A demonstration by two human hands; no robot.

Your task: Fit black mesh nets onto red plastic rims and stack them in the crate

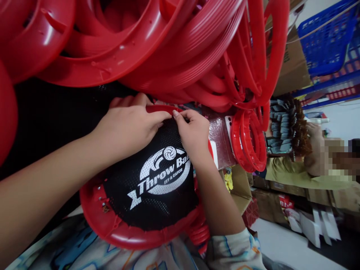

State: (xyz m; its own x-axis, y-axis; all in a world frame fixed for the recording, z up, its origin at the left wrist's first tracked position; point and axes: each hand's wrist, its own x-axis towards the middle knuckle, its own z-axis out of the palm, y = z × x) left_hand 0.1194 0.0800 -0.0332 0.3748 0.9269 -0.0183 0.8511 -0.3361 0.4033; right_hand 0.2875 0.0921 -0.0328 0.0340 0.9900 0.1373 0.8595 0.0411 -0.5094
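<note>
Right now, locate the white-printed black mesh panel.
In the head view, the panel lies below and left of centre, inside the round red plastic rim, with left hand and right hand at its upper edge.

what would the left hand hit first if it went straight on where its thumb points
The left hand would likely meet the right hand, whose thumb tip lies just past the left thumb, by the black mesh. Whether they touch is unclear.

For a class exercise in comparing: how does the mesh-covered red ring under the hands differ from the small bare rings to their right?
The mesh-covered ring has black, white-printed mesh across it; the bare rings are open in the middle. The left hand and right hand touch the mesh-covered ring, not the bare rings. Both are red.
</note>
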